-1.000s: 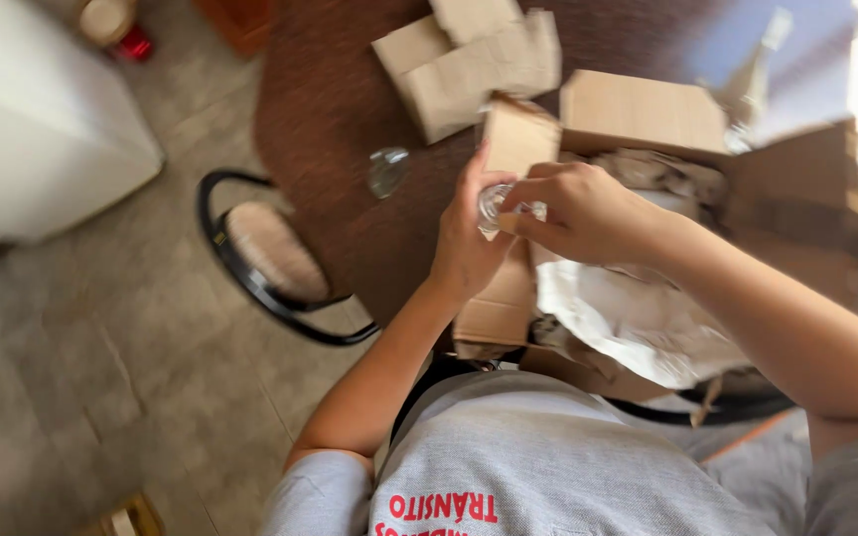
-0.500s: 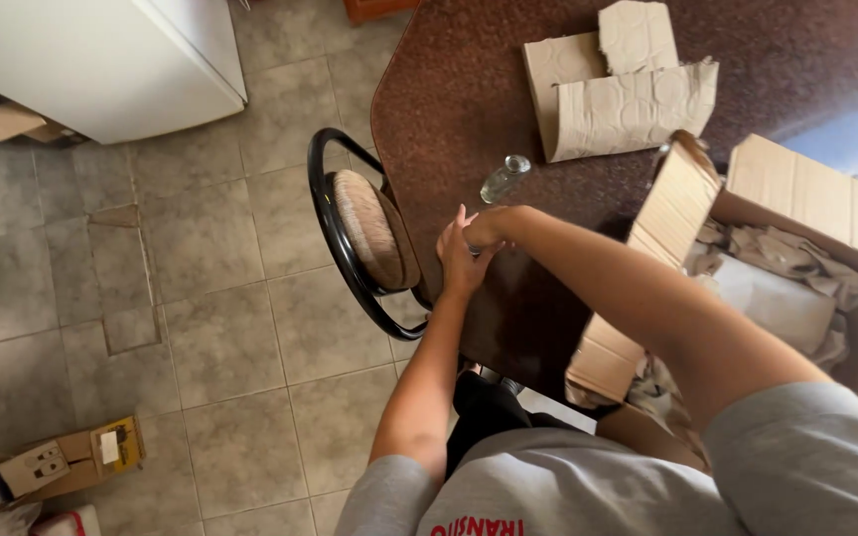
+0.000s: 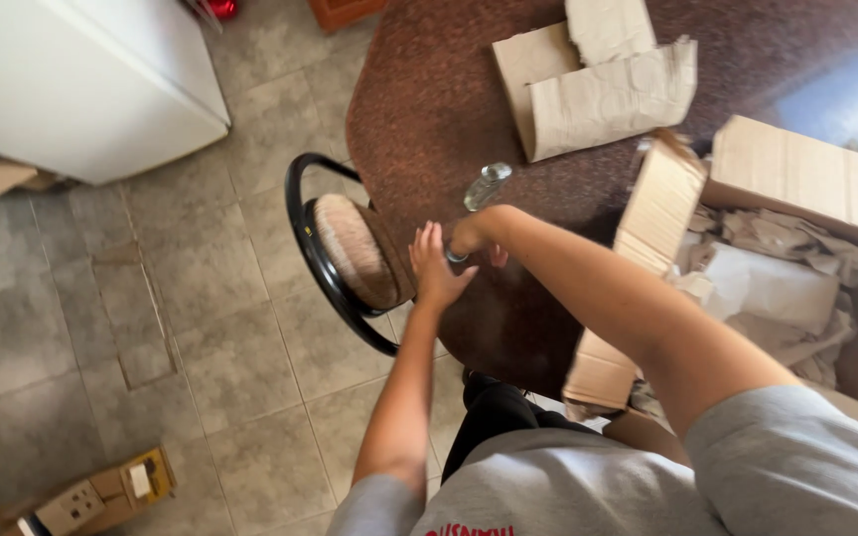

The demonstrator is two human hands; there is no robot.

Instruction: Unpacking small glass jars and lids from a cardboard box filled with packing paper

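My right hand (image 3: 476,234) is curled over a small clear glass item (image 3: 456,256) at the near left edge of the round brown table (image 3: 419,109); only a sliver of the glass shows under the fingers. My left hand (image 3: 435,268) stands just left of it with flat, open fingers, beside the glass and over the table's rim. A second clear glass (image 3: 487,186) stands on the table just beyond my right hand.
An open cardboard box (image 3: 796,179) full of crumpled paper (image 3: 777,278) sits at the table's right. Flattened cardboard pieces (image 3: 598,89) lie at the back. A black-framed chair (image 3: 350,253) is tucked under the table's left. A white appliance (image 3: 81,79) and a small floor box (image 3: 101,491) lie left.
Both hands have moved from above the cardboard box down to the table's left edge with the glass item. My left hand has come off it and opened.
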